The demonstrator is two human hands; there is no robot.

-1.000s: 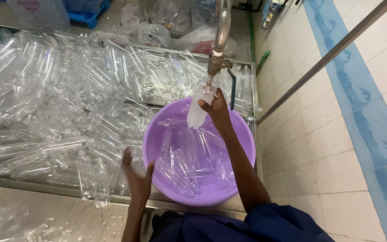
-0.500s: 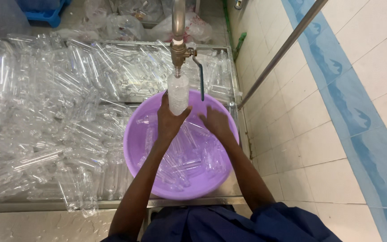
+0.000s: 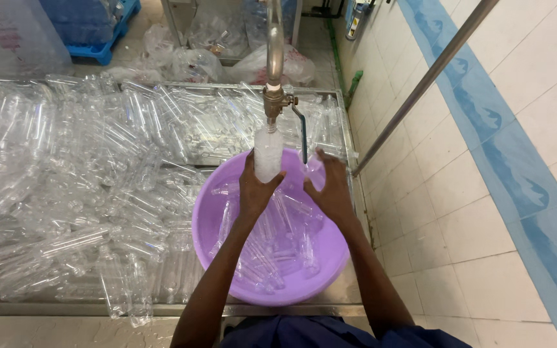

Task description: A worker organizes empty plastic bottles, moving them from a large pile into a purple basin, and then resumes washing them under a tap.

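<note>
Cloth [image 3: 330, 335], dark blue, at the bottom edge, just under the steel table's lip [image 3: 162, 309]. Two bare forearms rising from it over a purple basin [image 3: 202, 238]. Clear bottles [image 3: 278, 248] lying loose inside the basin, some crossed over one another.

Left hand [image 3: 254, 192] wrapped around the lower part of one upright bottle [image 3: 267, 154], fingers and thumb closed on it from below. Right hand [image 3: 331, 190] just beside, fingers spread and half curled, gripping nothing; fingertips near another clear bottle at the basin's far rim, contact impossible to tell.

Held bottle standing above the basin's far side, mouth up against the brass tap [image 3: 273, 100]. Thin blue lever [image 3: 302, 135] hanging down beside the tap, between the two hands. No stream of water plain to see.

By the look of it, bottle-at-the-tap stage, with the bottle already in place. Next move likely to call for a steady left grip, mouth kept square under the spout, and the free right hand reaching up to the lever.

Left of the basin, a deep heap of empty bottles [image 3: 85, 180] across the whole table. Right, a tiled wall with a slanting metal rail [image 3: 420, 84]. Farthest off, clear bags [image 3: 195, 64] on the floor and a blue pallet [image 3: 107, 48].
</note>
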